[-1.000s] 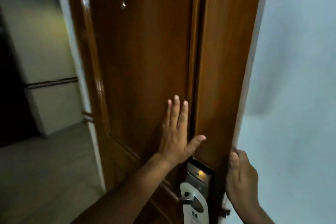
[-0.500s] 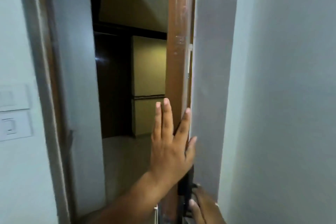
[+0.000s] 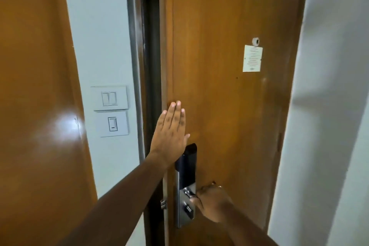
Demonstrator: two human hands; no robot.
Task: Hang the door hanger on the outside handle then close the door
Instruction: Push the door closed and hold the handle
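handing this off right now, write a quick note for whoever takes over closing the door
Left hand: open, flat against the door near its latch edge, just above the lock plate.
Right hand: wrapped around the inside handle.
Door: nearly shut; a narrow dark gap remains between its edge and the frame, and the latch is still outside the frame.
Door hanger: not visible from this side, so I cannot confirm from here that it is on the outside handle.
Left to do: bring the door fully into the frame until it latches, then let go with both hands.
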